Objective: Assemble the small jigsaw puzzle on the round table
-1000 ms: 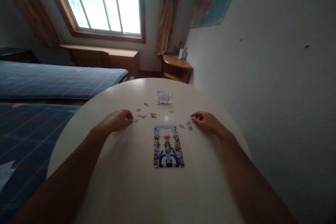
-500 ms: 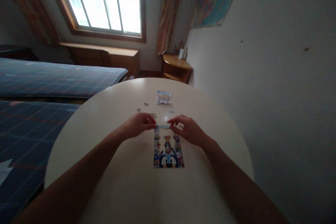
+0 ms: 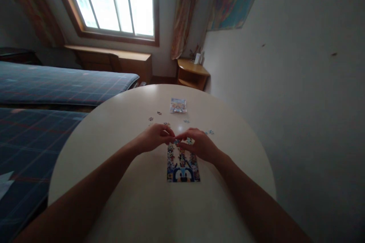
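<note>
A small, partly built jigsaw puzzle (image 3: 182,167) with a blue cartoon face lies on the round white table (image 3: 137,205). My left hand (image 3: 155,136) and my right hand (image 3: 198,145) meet over the puzzle's far end, fingertips pinched together on a small puzzle piece (image 3: 176,141) between them. Their fingers hide the top of the puzzle. Loose pieces (image 3: 154,116) lie scattered just beyond my hands.
A small picture card (image 3: 178,105) lies farther back on the table. More loose pieces (image 3: 210,132) sit to the right of my hands. A bed with blue plaid cover (image 3: 57,83) stands left. The white wall (image 3: 285,83) is close on the right.
Both hands came in from the scattered pieces at either side and now meet over the puzzle's far end, pinching a piece between them.
</note>
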`<action>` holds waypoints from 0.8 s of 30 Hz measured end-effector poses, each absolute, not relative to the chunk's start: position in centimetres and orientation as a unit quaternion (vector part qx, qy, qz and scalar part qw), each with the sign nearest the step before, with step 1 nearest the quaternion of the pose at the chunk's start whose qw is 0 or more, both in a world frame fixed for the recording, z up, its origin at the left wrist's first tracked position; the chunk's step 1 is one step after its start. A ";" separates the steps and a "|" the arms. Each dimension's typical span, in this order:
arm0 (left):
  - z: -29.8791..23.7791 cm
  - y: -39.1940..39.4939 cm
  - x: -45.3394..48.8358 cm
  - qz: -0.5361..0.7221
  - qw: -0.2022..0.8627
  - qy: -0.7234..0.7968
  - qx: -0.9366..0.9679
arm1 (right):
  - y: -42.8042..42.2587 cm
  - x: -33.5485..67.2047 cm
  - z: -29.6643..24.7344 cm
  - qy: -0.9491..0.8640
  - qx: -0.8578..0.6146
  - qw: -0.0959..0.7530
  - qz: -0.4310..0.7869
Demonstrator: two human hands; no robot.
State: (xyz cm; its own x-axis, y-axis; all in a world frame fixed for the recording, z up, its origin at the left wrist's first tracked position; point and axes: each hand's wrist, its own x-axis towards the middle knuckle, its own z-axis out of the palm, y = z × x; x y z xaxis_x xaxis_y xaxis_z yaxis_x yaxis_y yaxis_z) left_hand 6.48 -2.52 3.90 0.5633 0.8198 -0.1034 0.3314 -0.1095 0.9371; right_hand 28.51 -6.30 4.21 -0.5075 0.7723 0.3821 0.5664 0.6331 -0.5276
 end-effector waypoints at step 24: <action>2.7 -3.2 7.4 0.230 0.429 0.424 0.764 | -5.9 28.9 3.9 -0.803 -0.443 0.304 0.257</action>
